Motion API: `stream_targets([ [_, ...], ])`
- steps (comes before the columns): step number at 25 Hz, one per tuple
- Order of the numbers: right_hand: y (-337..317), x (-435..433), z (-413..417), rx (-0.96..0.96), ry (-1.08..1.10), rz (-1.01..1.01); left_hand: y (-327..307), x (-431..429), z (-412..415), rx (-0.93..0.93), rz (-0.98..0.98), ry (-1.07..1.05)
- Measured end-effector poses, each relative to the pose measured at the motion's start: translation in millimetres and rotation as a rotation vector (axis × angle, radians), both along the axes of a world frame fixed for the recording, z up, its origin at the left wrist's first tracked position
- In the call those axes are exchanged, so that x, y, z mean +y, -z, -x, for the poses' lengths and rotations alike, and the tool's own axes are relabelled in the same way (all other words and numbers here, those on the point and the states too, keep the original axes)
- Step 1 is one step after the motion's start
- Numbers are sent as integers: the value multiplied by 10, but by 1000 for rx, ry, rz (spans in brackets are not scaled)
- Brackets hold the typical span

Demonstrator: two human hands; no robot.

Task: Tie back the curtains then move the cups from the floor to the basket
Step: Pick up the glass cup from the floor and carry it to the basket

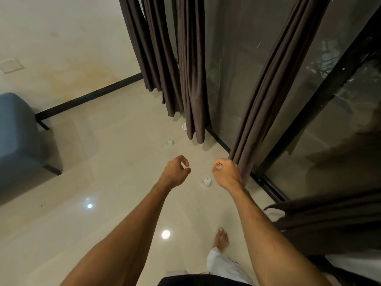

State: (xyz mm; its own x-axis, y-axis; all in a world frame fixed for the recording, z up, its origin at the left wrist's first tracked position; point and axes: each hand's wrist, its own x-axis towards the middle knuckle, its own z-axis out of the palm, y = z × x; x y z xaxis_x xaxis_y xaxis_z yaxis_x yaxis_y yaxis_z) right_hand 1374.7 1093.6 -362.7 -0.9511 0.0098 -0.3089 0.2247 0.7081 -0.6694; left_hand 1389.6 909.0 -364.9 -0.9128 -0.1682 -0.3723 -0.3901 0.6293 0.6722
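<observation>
Dark brown curtains hang along a glass door: one panel (272,96) just right of my hands, another (191,79) further back, and a third (148,48) near the corner. My left hand (176,172) and my right hand (225,172) are stretched out over the floor, fingers loosely curled, holding nothing. The right hand is beside the near curtain's lower edge. A clear plastic cup (205,181) stands on the floor between my hands. A second clear cup (169,142) is further off, and a white cup (184,126) sits by the middle curtain's hem.
A blue upholstered chair (18,141) stands at the left by the wall. The glass door's black frame (309,112) runs along the right. More dark curtain fabric (329,219) bunches at lower right. My bare foot (221,238) is on the glossy tile floor.
</observation>
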Motion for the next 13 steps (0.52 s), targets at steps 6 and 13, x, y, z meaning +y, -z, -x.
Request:
stream_targets([
  [6,428,14,603,-91,-67,-33,316,92,615,-53,10,-54],
  [13,1319,-21,1134,-214,-59,-83,1190,103,1189,-176,-26,-18],
])
